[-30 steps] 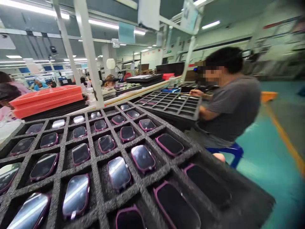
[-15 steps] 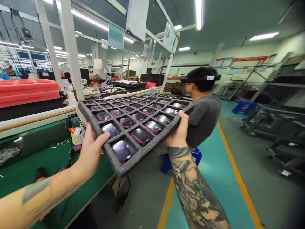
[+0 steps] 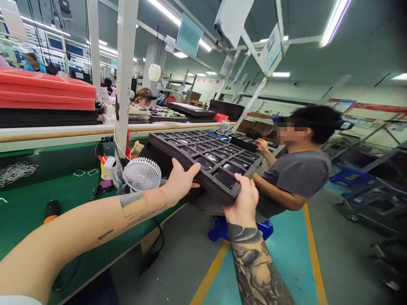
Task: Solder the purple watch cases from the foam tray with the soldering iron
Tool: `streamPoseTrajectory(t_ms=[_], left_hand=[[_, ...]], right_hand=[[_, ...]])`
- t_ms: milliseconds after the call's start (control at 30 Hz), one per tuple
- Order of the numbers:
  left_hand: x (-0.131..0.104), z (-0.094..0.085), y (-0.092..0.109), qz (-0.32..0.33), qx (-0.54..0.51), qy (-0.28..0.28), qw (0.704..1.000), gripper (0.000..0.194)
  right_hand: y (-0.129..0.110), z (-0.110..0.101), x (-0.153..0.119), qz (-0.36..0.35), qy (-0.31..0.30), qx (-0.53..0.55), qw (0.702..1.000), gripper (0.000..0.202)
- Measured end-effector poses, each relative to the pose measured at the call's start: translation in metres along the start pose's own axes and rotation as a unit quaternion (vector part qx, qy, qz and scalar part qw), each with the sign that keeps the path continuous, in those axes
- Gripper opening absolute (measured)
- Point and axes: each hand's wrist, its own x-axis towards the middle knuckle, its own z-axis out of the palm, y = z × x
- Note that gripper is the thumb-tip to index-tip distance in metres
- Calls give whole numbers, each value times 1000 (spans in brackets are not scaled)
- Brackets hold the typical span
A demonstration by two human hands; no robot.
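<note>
A black foam tray divided into many compartments is held out in front of me, over the far part of the green bench. Dark shiny lens-like pieces with purplish rims lie in its compartments. My left hand grips the tray's left long side, thumb over the top edge and fingers below. At the near right corner my right hand clasps it, thumb on top. The tray's underside and the fingertips beneath it are hidden.
A co-worker in a grey shirt sits right of the tray, one hand raised. On the green bench are a white fan, a pen cup and an orange-black tool. Red foam trays are stacked on the shelf.
The tray has moved away from me and levelled out, coming over the bench beside the co-worker. My left arm is stretched further. The view has swung, and the fan now shows.
</note>
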Motion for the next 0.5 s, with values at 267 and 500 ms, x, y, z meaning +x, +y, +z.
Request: streamPoseTrajectory(t_ms=[267,500], left_hand=[[-73,-39,21,-19,192,-173,966,60],[-136,-78,38,26,313,-323,893,63]], right_hand=[[34,26,89,16,59,4,998,49],[21,55,145,28,67,-65,995,52]])
